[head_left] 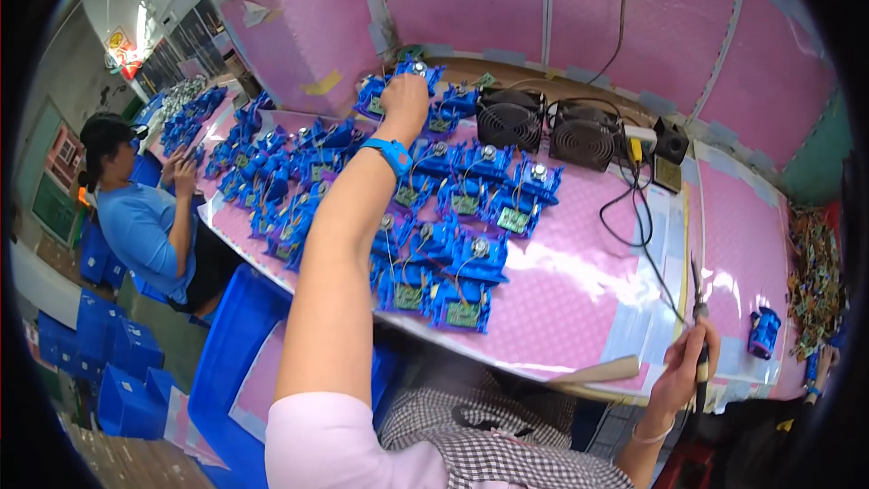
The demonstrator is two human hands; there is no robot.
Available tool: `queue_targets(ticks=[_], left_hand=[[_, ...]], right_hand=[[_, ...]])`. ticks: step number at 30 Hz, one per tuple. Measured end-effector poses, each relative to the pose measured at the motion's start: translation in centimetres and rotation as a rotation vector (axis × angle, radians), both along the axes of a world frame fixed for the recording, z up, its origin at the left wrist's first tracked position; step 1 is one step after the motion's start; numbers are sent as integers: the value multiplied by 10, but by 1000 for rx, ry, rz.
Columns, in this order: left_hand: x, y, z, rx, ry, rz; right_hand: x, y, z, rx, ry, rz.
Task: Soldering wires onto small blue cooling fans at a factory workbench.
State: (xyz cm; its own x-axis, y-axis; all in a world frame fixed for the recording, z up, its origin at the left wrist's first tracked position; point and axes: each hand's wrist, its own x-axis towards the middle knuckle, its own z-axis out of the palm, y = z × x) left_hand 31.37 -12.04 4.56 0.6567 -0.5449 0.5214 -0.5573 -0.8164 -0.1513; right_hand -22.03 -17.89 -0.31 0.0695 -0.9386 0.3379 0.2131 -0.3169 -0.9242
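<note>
My left arm stretches far across the pink-covered table point(561, 299). At its end my left hand point(405, 101) is closed at a blue plastic housing point(416, 69) in the back row; its fingertips are partly hidden. Many similar blue housings point(466, 249), with green circuit boards point(463, 313), thin wires and round metal parts, stand in rows beneath and beside that arm. Over the table's near right part, my right hand point(692, 362) grips a soldering iron point(701, 312) by its handle, tip pointing up and away. A single blue housing point(765, 333) lies to its right.
Two black fans point(510, 119) stand at the back beside a soldering stand point(670, 158). A black cable point(647, 240) runs loosely over the table. Loose circuit boards point(815, 276) are heaped at the far right. A co-worker point(145, 217) sits at the left, near blue bins point(136, 398).
</note>
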Motion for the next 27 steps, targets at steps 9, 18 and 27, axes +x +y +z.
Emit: queue_targets(ticks=[9,18,27], left_hand=[[50,-26,-48,-151,214,98],[-40,215,63,-1138,1468,-510],[-204,517,-97,-999,1055,346]], right_hand=[[-10,6,4,19,116,-104],[31,-4,7,-16,-35,197],[58,32,21,-96,-20,390]])
